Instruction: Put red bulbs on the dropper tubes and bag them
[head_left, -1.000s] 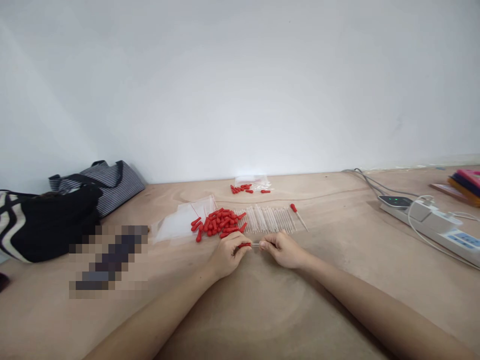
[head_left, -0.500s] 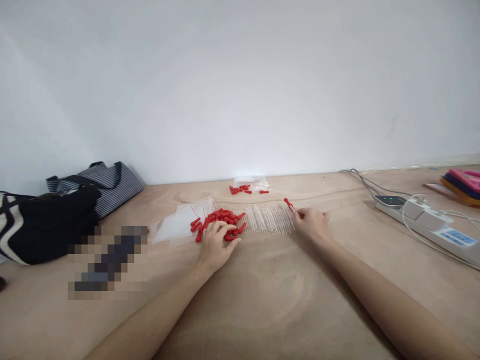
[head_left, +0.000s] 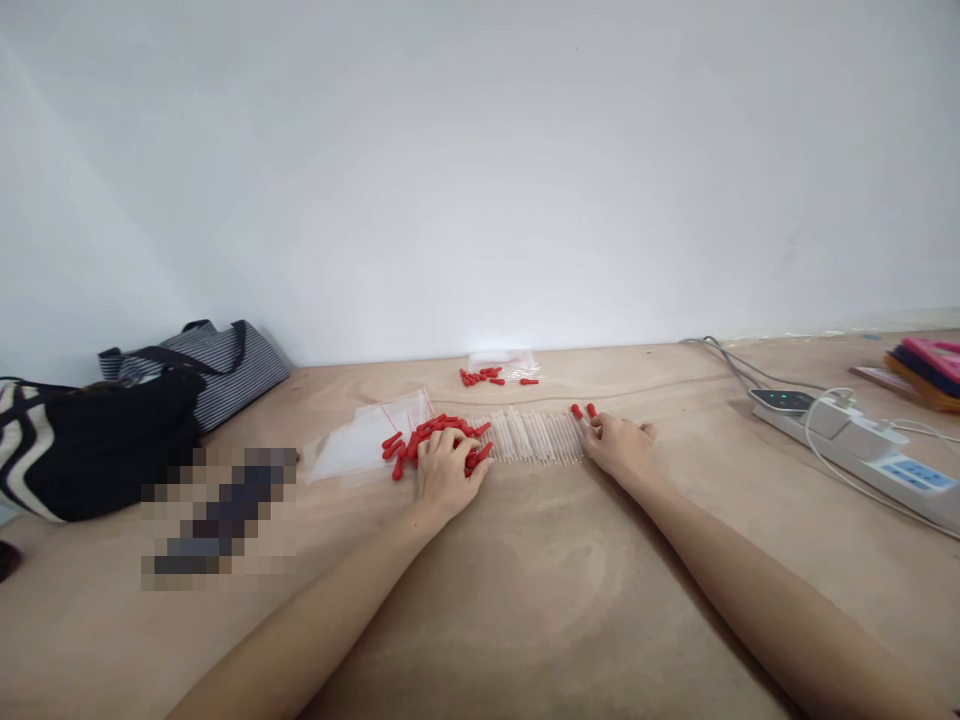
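My left hand (head_left: 450, 470) rests on a heap of red bulb-shaped caps (head_left: 435, 428), its fingers curved over them and the thumb apart; some caps are hidden under it. To the right of the heap lies a row of thin clear tubes (head_left: 521, 437), set side by side. At the row's right end my right hand (head_left: 619, 445) is closed, with thumb and fingers pinched at a red-capped tube (head_left: 576, 411). A second red cap (head_left: 592, 410) shows close beside it, just beyond the fingertips.
Clear plastic bags (head_left: 360, 437) lie left of the heap. Farther back are more red caps and another clear bag (head_left: 499, 360). Handbags (head_left: 112, 440) stand at left, beside a blurred-out object (head_left: 232, 510). A power strip (head_left: 900, 465) with cables and a colourful stack (head_left: 926, 370) lie at right.
My left hand has shifted slightly right over the caps. At my right hand, two red caps now show where one showed before, and the capped tube sits lower.
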